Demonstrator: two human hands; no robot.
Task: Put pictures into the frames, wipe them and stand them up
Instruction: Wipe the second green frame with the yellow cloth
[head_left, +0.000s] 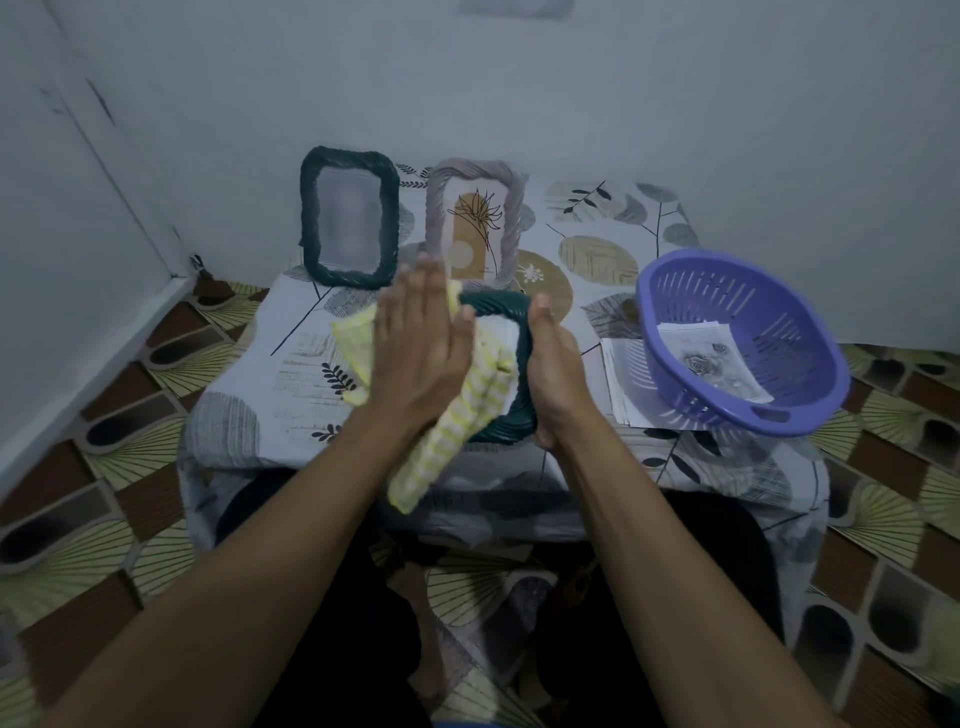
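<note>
Item: held green frame (500, 305), left of the purple basket (779, 312), raised over the table (291, 364).
- Right hand (556, 374) – fingers curled round the frame's basket-side edge.
- Left hand (415, 343) – flat, fingers straight, pressing a yellow checked cloth (467, 421) on its face.
- Grey frame (436, 218) and dark green frame (348, 157) – upright, farther left and behind.
- Printed pictures (711, 358) – inside the basket; loose sheets (621, 374) under its left rim.

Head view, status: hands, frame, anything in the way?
Left hand flat, pressing yellow cloth on held frame. Right hand grips its edge. Dark frame and grey frame upright behind. Purple basket off right, nothing blocking.
</note>
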